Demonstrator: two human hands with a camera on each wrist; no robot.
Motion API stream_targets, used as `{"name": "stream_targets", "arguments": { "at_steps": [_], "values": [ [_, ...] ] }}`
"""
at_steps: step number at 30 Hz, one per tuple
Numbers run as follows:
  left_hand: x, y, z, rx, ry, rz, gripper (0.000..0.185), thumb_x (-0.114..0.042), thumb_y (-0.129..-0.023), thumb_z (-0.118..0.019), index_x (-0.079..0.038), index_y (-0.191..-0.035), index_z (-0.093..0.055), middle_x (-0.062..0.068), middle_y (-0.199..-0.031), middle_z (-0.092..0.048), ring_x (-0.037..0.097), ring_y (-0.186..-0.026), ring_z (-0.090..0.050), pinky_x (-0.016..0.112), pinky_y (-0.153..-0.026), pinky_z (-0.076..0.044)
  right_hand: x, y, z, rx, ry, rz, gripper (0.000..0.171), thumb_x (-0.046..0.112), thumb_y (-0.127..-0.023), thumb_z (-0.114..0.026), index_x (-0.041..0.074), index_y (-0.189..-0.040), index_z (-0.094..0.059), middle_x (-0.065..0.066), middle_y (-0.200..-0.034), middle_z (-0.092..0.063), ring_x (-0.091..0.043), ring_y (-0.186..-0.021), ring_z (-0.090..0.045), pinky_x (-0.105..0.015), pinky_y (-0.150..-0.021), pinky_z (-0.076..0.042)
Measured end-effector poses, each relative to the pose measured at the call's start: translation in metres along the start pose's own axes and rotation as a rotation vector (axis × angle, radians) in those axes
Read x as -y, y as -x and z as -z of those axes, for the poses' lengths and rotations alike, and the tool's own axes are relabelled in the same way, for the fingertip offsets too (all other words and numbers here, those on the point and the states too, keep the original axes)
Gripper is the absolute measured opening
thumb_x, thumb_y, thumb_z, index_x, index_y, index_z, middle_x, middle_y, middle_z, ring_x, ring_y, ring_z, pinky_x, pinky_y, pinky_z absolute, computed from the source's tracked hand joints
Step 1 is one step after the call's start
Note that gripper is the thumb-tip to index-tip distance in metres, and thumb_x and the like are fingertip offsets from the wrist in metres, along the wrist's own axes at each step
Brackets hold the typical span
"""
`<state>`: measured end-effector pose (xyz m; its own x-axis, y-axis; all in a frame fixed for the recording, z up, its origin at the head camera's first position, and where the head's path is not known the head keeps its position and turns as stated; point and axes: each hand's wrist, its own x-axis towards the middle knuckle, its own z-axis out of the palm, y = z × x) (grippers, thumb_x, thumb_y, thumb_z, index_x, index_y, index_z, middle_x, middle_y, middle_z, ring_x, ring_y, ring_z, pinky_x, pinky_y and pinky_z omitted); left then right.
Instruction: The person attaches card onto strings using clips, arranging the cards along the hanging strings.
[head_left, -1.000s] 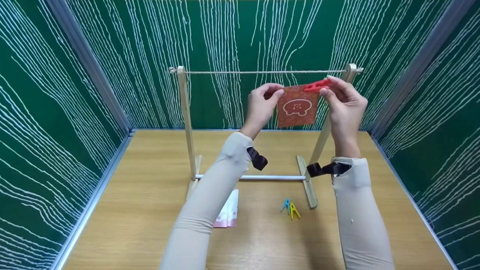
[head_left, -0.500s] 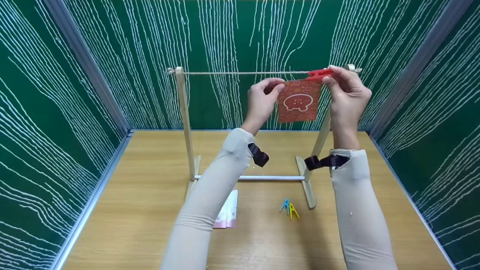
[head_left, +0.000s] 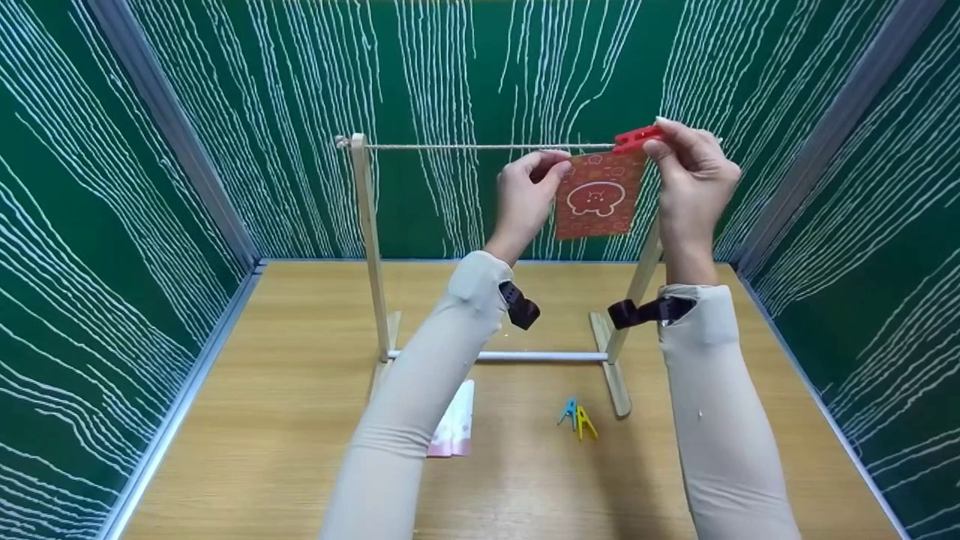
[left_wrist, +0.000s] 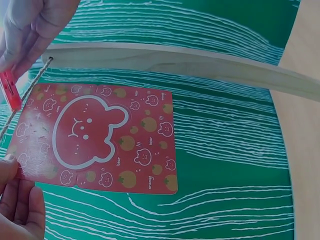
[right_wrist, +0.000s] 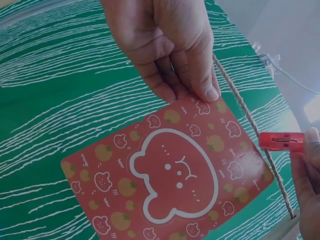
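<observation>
A red card with a white-outlined bear [head_left: 596, 199] hangs upright just below the rope [head_left: 487, 146]. My left hand [head_left: 525, 195] pinches its top left corner between thumb and fingers. Between the thumb and fingers of my right hand [head_left: 694, 187] is a red clothespin [head_left: 636, 139], gripped by its handle end. In the right wrist view the clothespin's [right_wrist: 280, 141] front end overlaps the rope, close by the card's [right_wrist: 175, 172] upper edge. The left wrist view has the card [left_wrist: 95, 137] facing the camera, with the rope running along its top edge.
Wooden posts [head_left: 370, 247] carry the rope, with a white bar [head_left: 544, 356] low between them. On the table lie a blue clothespin [head_left: 568, 411], a yellow clothespin [head_left: 586, 424] and a white and pink sheet [head_left: 454, 427], partly behind the left sleeve. Green walls enclose the table.
Both hands have risen, bringing the card and red clothespin up from below the rope. The clothespin now overlaps the rope. The things on the table have stayed put.
</observation>
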<state>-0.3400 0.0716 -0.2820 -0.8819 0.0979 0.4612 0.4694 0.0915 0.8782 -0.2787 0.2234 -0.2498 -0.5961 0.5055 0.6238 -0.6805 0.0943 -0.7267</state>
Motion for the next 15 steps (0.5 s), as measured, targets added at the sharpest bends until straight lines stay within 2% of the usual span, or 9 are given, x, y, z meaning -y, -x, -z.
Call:
{"name": "stream_targets", "arguments": {
  "at_steps": [7,15],
  "values": [
    [-0.002,-0.002,-0.001,-0.002,0.007,-0.022,0.024,-0.019,-0.094,-0.06,-0.006,-0.113,-0.068,0.005,-0.106,-0.069,0.009,-0.088,-0.059,0.015,-0.076,-0.051,-0.012,-0.009,0.003,0.027,0.082,0.038,0.023,0.005,-0.08,-0.072,-0.001,-0.103,-0.073,0.003,-0.088,-0.064,-0.011,-0.083,-0.061,-0.019,-0.082,-0.052],
    [-0.001,-0.001,-0.005,-0.005,0.016,-0.002,0.023,-0.02,-0.094,-0.06,-0.009,-0.112,-0.069,0.004,-0.106,-0.069,0.009,-0.089,-0.06,0.016,-0.077,-0.051,-0.023,-0.012,0.004,0.083,0.192,0.1,0.028,0.016,-0.079,-0.073,0.006,-0.106,-0.074,0.009,-0.086,-0.062,-0.009,-0.086,-0.054,-0.019,-0.073,-0.046]
  ]
}}
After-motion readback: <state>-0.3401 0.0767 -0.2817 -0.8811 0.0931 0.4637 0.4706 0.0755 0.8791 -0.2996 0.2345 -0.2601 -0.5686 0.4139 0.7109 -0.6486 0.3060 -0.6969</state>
